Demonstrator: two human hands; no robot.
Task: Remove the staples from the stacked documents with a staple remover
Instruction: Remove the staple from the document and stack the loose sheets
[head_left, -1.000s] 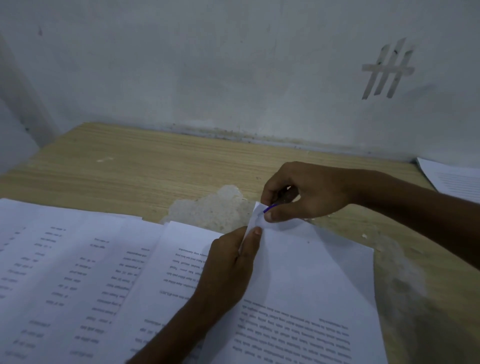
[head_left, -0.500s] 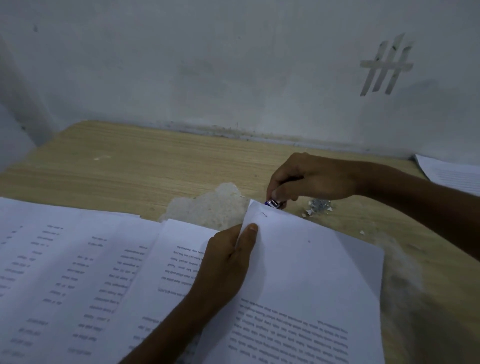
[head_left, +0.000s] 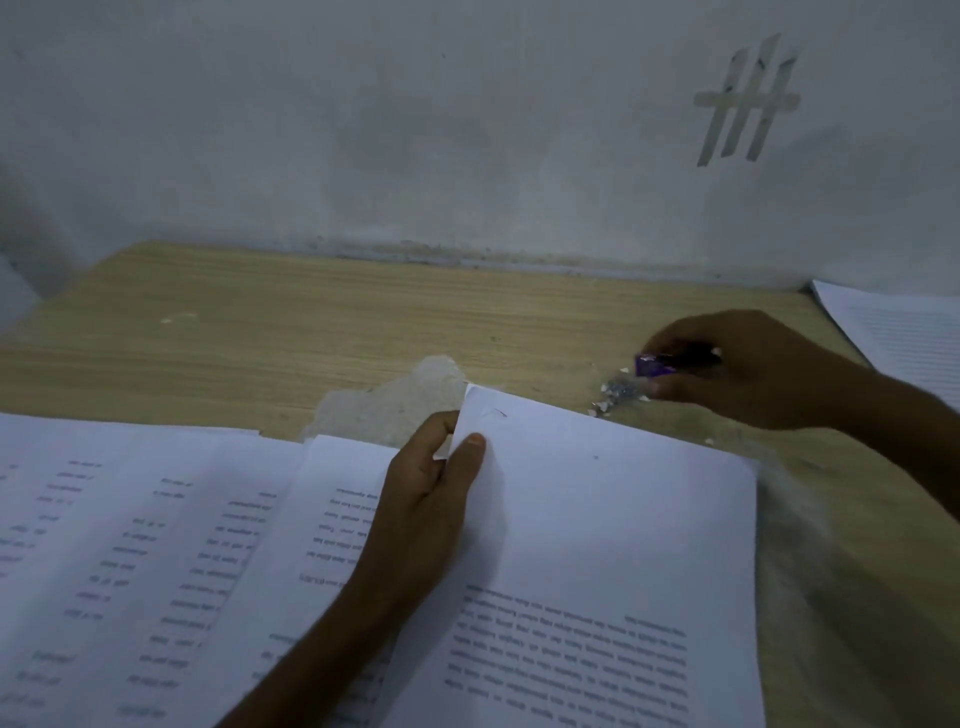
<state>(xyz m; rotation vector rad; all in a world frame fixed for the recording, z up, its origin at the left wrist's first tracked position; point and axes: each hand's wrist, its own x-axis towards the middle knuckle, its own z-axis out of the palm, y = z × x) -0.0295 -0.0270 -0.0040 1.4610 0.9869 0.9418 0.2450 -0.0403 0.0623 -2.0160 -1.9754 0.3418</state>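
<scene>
Right hand (head_left: 753, 374) grips small purple staple remover (head_left: 652, 365), right of frame, just by shiny staple heap (head_left: 621, 391): shake staple off there. Left hand (head_left: 431, 493) pinches corner of white printed paper stack (head_left: 597, 519).

Two hands: left hand (head_left: 426, 499), right hand (head_left: 753, 369). One staple remover (head_left: 652, 366), purple. One small heap of loose staples (head_left: 621, 392); the pieces are too small to count. One document (head_left: 597, 519) in front; its page count cannot be told. At least three overlapping printed sheets (head_left: 130, 519) to the left. One far sheet (head_left: 904, 332) at the right edge. Four tape strips (head_left: 743, 104) on the wall. One tabletop (head_left: 311, 322).
</scene>
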